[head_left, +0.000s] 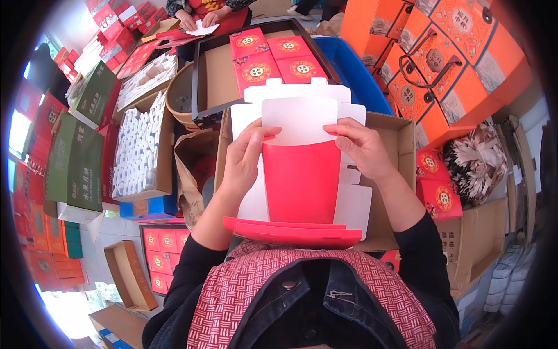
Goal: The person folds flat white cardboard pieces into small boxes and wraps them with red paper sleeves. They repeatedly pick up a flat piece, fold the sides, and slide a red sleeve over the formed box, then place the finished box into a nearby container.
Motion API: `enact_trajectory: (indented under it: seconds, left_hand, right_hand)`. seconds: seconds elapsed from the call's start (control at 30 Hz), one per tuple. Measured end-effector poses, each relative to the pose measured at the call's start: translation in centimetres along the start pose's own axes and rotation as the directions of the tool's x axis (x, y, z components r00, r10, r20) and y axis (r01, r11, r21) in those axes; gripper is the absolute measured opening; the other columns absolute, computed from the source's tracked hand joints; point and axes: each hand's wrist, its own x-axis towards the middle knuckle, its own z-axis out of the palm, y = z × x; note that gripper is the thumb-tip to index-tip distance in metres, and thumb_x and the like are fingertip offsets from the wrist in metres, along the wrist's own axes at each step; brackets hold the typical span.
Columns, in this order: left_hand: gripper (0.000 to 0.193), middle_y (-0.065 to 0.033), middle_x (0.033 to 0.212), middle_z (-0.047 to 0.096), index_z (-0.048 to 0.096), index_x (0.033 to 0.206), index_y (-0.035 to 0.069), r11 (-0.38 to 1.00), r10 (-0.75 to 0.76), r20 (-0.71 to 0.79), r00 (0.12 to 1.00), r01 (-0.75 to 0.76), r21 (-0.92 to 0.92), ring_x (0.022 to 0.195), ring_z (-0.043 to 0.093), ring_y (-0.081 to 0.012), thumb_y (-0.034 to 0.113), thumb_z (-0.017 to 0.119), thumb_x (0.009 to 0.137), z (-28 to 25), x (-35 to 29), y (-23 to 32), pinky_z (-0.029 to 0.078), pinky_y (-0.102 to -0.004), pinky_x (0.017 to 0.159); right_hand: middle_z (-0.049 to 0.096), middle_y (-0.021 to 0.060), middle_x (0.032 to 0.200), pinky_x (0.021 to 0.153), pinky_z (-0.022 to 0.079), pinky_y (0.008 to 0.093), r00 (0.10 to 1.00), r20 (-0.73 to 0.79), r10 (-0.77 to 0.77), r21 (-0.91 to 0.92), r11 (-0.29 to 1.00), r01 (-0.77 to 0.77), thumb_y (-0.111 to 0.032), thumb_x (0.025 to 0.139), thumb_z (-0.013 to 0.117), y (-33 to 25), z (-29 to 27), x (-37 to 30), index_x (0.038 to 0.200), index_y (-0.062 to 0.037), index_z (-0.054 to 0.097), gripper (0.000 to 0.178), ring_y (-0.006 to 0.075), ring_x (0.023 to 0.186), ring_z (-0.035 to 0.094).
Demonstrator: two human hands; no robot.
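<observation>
In front of my chest is a partly folded cardboard box (301, 183), red outside and white inside. Its white end flap (299, 113) points away from me, and a folded red edge (290, 232) lies along my apron. My left hand (245, 152) pinches the box's far left corner by a small red tab. At the far right corner, my right hand (365, 150) grips the matching tab between thumb and fingers. White die-cut cardboard blanks (361, 210) lie underneath, mostly hidden by the red panel.
An open carton (401, 134) supports the blanks. Beyond it, a dark-rimmed tray (212, 75) holds several red boxes, beside a blue bin (354, 70). Orange gift boxes (430, 64) rise at right. A carton of white packets (139, 145) stands left. Another person's hands (197, 20) handle white paper.
</observation>
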Motion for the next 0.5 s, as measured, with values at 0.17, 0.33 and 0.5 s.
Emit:
enact_trajectory:
  seconds: [0.17,0.33,0.5]
  left_hand:
    - [0.027,-0.0127,0.122,0.056,0.062,0.115,-0.001,0.994,0.047,0.076,0.996,-0.054,0.099,0.110,0.055,-0.0208,0.015,0.056,0.094,0.0,-0.9,1.1,0.044,-0.0295,0.093]
    - [0.026,-0.0131,0.119,0.058,0.061,0.115,-0.001,0.990,0.139,0.071,0.988,-0.141,0.027,0.109,0.056,-0.0209,0.011,0.058,0.092,-0.1,-1.3,0.5,0.046,-0.0301,0.091]
    - [0.021,-0.0148,0.112,0.060,0.050,0.104,0.003,0.924,0.176,-0.005,0.984,-0.167,-0.345,0.111,0.056,-0.0240,0.005,0.063,0.087,0.6,-1.8,-0.6,0.047,-0.0353,0.093]
  right_hand:
    - [0.059,0.0056,0.103,0.074,0.046,0.0231,0.998,-0.046,0.045,-0.072,0.996,-0.049,-0.014,0.087,0.067,0.0,-0.2,-1.0,0.108,-0.0011,0.067,0.025,0.0115,0.086,0.056]
    - [0.063,0.0095,0.099,0.079,0.048,0.0267,0.954,-0.205,-0.219,-0.098,0.974,0.203,-0.007,0.080,0.072,-0.5,1.3,-1.5,0.095,-0.0007,0.066,0.017,0.0175,0.092,0.061]
    - [0.065,0.0118,0.097,0.083,0.048,0.0291,0.920,-0.201,-0.336,-0.126,0.940,0.316,-0.006,0.078,0.074,-1.8,1.8,-1.5,0.084,-0.0014,0.062,0.014,0.0223,0.095,0.063]
